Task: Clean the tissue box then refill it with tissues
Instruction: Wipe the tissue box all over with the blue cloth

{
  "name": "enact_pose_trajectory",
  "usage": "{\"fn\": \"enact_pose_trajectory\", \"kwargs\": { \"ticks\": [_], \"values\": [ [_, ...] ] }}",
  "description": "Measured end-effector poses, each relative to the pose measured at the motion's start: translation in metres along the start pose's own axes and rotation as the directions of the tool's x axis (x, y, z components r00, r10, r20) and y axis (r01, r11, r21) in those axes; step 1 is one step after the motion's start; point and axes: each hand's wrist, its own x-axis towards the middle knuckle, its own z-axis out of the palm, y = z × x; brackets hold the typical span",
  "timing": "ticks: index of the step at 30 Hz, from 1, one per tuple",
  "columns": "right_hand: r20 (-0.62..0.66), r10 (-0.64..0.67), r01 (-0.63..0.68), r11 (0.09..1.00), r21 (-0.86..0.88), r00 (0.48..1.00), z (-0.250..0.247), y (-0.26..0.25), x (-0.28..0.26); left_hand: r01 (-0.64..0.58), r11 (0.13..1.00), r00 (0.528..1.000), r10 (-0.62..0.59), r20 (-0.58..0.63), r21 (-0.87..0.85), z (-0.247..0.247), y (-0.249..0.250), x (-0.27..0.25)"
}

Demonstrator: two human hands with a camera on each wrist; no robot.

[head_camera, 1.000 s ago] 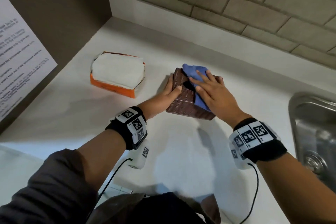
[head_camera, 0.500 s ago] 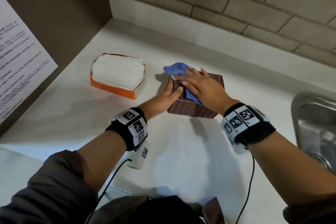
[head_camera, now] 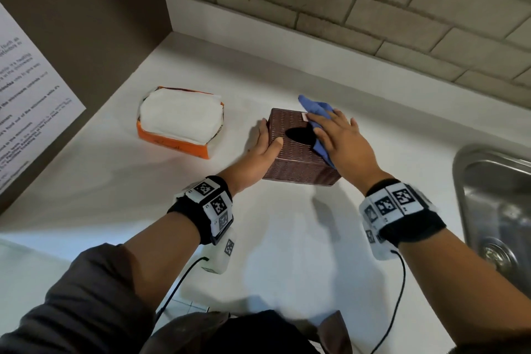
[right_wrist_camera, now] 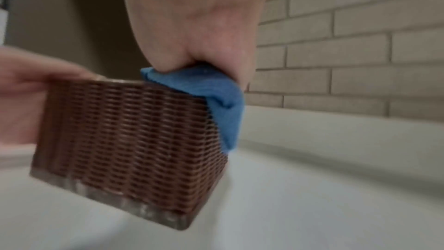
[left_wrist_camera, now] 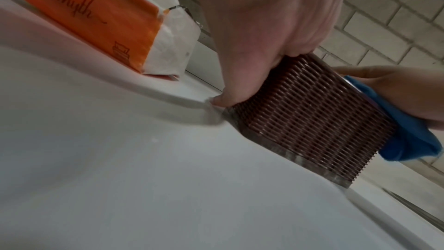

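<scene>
A: Where is the tissue box [head_camera: 298, 149] right now?

B: On the bench [head_camera: 287, 238], between the two hands. The left hand [head_camera: 263, 149] grips its left side, thumb on the top edge and fingers down the wall, holding it steady.

A: And the right hand [head_camera: 342, 141]?

B: It lies with fingers straight and spread on a blue cloth [head_camera: 319, 112], pressing it onto the right part of the box's top. The cloth's far end pokes out past the fingertips, and its near end hangs over the box's right edge.

A: What has changed in the last second?

B: Half a second ago the cloth was at the far left corner of the top, close to the left hand's fingers, and the right hand covered the opening. Now hand and cloth have slid to the right side, so the dark oval slot [head_camera: 298, 135] shows, and nothing white is visible in it.

A: So what does that mean for the job?

B: My read is that the top is being wiped in back-and-forth passes, so cleaning is under way and the sides may still need doing. Refilling hasn't begun: the opened orange pack of tissues [head_camera: 181, 123] sits well to the left of the left hand, untouched
</scene>
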Motion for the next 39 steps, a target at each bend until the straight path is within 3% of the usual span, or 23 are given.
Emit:
{"fn": "enact_pose_trajectory", "kwargs": {
  "ticks": [2,5,8,11,13,15,17,20,22,24,27,30,31,32,34,36,39],
  "values": [
    [-0.016,0.052,-0.053,0.998,-0.042,0.999,0.007,-0.023,-0.002,-0.005,1.000,1.000,0.005,-0.009,-0.007,0.001,0.002,0.001],
    [0.032,0.004,-0.001,0.998,-0.068,0.999,0.018,-0.058,-0.002,-0.050,0.996,0.999,0.050,0.004,-0.068,-0.001,0.002,0.001],
    [0.036,-0.044,0.045,0.999,-0.013,0.998,0.009,-0.028,-0.014,-0.037,0.998,0.999,0.038,0.025,-0.052,-0.002,0.001,0.000],
    [-0.078,0.108,-0.097,0.987,0.127,0.991,0.000,0.005,-0.021,-0.018,1.000,0.999,0.018,0.038,-0.018,-0.002,-0.002,0.001],
    [-0.129,0.156,-0.152,0.988,0.043,0.979,0.007,-0.011,-0.019,-0.003,0.999,1.000,0.004,0.017,-0.051,0.000,-0.003,0.003],
    [-0.109,0.069,-0.077,0.994,-0.078,0.992,0.019,-0.045,-0.012,-0.029,0.994,1.000,0.029,-0.002,-0.110,0.003,0.000,0.003],
    [-0.079,-0.032,0.028,0.998,-0.055,0.996,0.026,-0.061,-0.011,-0.082,0.984,0.996,0.085,0.018,-0.157,0.003,0.004,0.001],
    [-0.072,-0.051,0.051,0.999,0.001,0.996,0.016,-0.033,-0.017,-0.088,0.992,0.996,0.089,0.007,-0.091,0.001,0.001,0.003],
    [-0.128,0.049,-0.042,0.997,0.059,0.991,0.006,-0.009,-0.023,-0.043,0.999,0.999,0.044,0.029,-0.023,-0.002,-0.003,0.006],
    [-0.184,0.150,-0.105,0.966,0.235,0.972,0.000,-0.004,-0.025,-0.021,0.999,0.998,0.023,0.051,-0.035,-0.002,-0.006,0.006],
    [-0.251,0.355,-0.150,0.796,0.587,0.900,-0.003,-0.010,-0.025,-0.014,0.998,0.997,0.019,0.080,-0.061,-0.002,-0.006,0.006],
    [-0.165,0.541,-0.263,0.625,0.735,0.825,-0.009,0.001,-0.031,-0.008,0.997,0.996,0.015,0.093,-0.079,-0.004,-0.014,0.009],
    [-0.169,0.528,-0.274,0.656,0.703,0.832,-0.010,0.004,-0.033,-0.010,0.996,0.996,0.018,0.093,-0.084,-0.004,-0.016,0.011],
    [-0.205,0.466,-0.264,0.752,0.604,0.860,-0.008,0.005,-0.033,-0.026,0.996,0.996,0.033,0.087,-0.087,-0.004,-0.015,0.010],
    [-0.244,0.227,-0.162,0.952,0.260,0.943,0.000,-0.007,-0.030,-0.060,0.992,0.996,0.067,0.058,-0.112,-0.001,-0.011,0.010],
    [-0.149,0.026,-0.027,1.000,-0.005,0.988,0.014,-0.023,-0.025,-0.102,0.981,0.994,0.109,0.034,-0.166,-0.002,-0.006,0.009],
    [-0.053,0.056,-0.059,0.997,-0.041,0.997,0.011,-0.016,-0.016,-0.140,0.975,0.986,0.153,0.061,-0.174,-0.004,-0.001,0.007]
  ]
}}
